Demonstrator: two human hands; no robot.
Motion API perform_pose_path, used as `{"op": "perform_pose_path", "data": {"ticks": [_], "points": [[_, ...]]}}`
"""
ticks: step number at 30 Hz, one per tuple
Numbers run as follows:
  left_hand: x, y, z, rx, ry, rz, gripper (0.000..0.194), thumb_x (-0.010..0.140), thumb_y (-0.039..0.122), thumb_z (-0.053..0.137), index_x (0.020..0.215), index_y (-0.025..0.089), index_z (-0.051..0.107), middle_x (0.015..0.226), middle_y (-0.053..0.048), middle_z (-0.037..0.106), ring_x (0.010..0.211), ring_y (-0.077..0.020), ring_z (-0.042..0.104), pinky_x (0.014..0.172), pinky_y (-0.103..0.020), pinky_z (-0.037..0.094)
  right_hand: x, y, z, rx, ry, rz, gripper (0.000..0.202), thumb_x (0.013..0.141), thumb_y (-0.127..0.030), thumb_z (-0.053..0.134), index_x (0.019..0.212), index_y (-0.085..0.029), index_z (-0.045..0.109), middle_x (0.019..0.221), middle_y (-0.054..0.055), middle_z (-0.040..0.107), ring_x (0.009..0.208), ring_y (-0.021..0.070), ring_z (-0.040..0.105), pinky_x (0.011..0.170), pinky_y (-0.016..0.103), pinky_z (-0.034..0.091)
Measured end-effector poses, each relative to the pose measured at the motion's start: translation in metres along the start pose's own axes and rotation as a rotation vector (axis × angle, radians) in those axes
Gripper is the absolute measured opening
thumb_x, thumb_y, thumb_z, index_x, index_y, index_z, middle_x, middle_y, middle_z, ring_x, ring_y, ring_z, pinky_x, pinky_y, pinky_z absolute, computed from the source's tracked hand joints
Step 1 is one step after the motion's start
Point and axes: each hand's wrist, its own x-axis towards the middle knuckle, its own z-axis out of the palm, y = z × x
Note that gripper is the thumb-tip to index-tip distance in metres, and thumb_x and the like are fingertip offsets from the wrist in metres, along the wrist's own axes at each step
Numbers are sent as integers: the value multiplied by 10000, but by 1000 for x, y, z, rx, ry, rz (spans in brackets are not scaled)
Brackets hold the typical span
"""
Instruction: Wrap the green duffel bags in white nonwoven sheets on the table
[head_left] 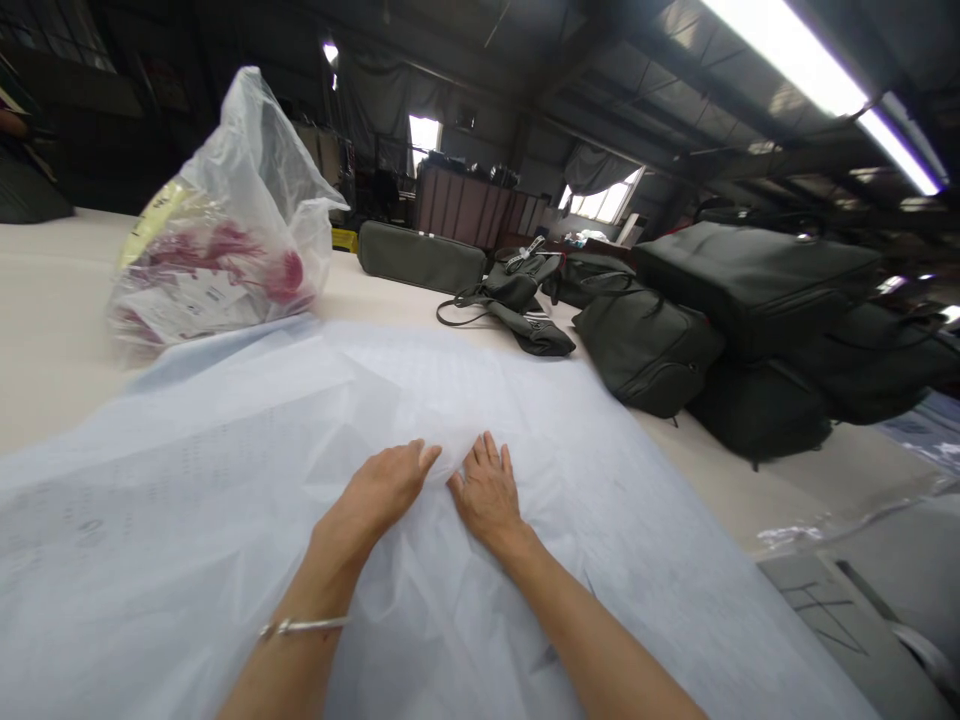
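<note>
With right hand point(487, 495), pressing on one white sheet point(607, 490), with fingers a little spread. With left hand point(390, 485), bent and touching same sheet; cannot tell if pinching. Under both hands, over one desk point(52, 310). At sheet's far left, one clear bag point(259, 180); beyond sheet and to its right, at least six dark bags point(652, 350).

Pale table point(56, 330) under dark bags point(649, 350)

A translucent plastic bag point(262, 150) with pink contents point(285, 272) stands on the pale table point(45, 330), left of dark bags point(645, 345).
</note>
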Motion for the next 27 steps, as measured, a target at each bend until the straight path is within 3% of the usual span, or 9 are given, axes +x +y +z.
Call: {"op": "perform_pose_path", "data": {"ticks": [3, 5, 8, 11, 13, 16, 20, 27], "points": [[2, -2, -2, 93, -31, -75, 401, 971, 214, 368, 1351, 164, 485, 1046, -134, 688, 949, -246, 677, 804, -337, 505, 1, -1, 2, -5, 10, 27, 554, 980, -424, 371, 1424, -105, 459, 1562, 138, 300, 1476, 285, 147, 1193, 480, 62], [1, 0, -6, 164, -36, -84, 418, 932, 214, 458, 1347, 208, 500, 1084, -132, 655, 908, -251, 678, 754, -343, 514, 2, -2, 3, -2, 12, 45, 564, 983, -425, 356, 1464, -135, 406, 1572, 128, 279, 1478, 289, 138, 1188, 491, 71], [2, 4, -10, 250, 26, 2, 436, 834, 205, 606, 1268, 246, 591, 1238, -144, 604, 1070, -302, 627, 867, -411, 505, 3, 1, 2, -8, -10, 56, 577, 974, -349, 359, 1519, -171, 295, 1581, 122, 260, 1479, 298, 125, 1180, 505, 82], [8, 5, 0, 266, 145, 193, 689, 754, 60, 609, 1372, 343, 499, 1551, -84, 348, 1422, -333, 303, 1141, -540, 258, 7, 9, 0, -18, -52, 81, 611, 940, -264, 380, 1533, -190, 254, 1591, 117, 230, 1479, 314, 110, 1172, 528, 82], [12, 2, 13, 230, 99, 264, 746, 775, 29, 540, 1403, 419, 438, 1605, -5, 234, 1484, -309, 135, 1171, -600, 124, 8, 16, 0, -18, -64, 117, 629, 918, -243, 396, 1531, -187, 263, 1588, 115, 237, 1479, 315, 113, 1169, 539, 83], [15, -3, 32, 174, -35, 182, 579, 890, 188, 489, 1423, 403, 418, 1589, -15, 276, 1479, -340, 137, 1136, -673, 132, 8, 24, -1, -23, -45, 169, 630, 918, -271, 397, 1516, -109, 285, 1587, 127, 229, 1480, 296, 121, 1179, 520, 75], [13, -2, 40, 169, -27, 41, 585, 919, 493, 493, 1469, 356, 348, 1602, -80, 226, 1466, -392, 150, 1088, -732, 152, 4, 27, -2, -16, -32, 204, 625, 953, -361, 365, 1506, -77, 298, 1587, 123, 223, 1482, 285, 118, 1190, 497, 55], [11, 6, 37, 192, 38, -66, 617, 923, 590, 421, 1473, 317, 357, 1593, -107, 248, 1446, -429, 182, 1034, -784, 181, -5, 21, 0, -5, 10, 207, 640, 982, -433, 347, 1492, -48, 314, 1574, 160, 239, 1482, 279, 122, 1193, 487, 59]]}}
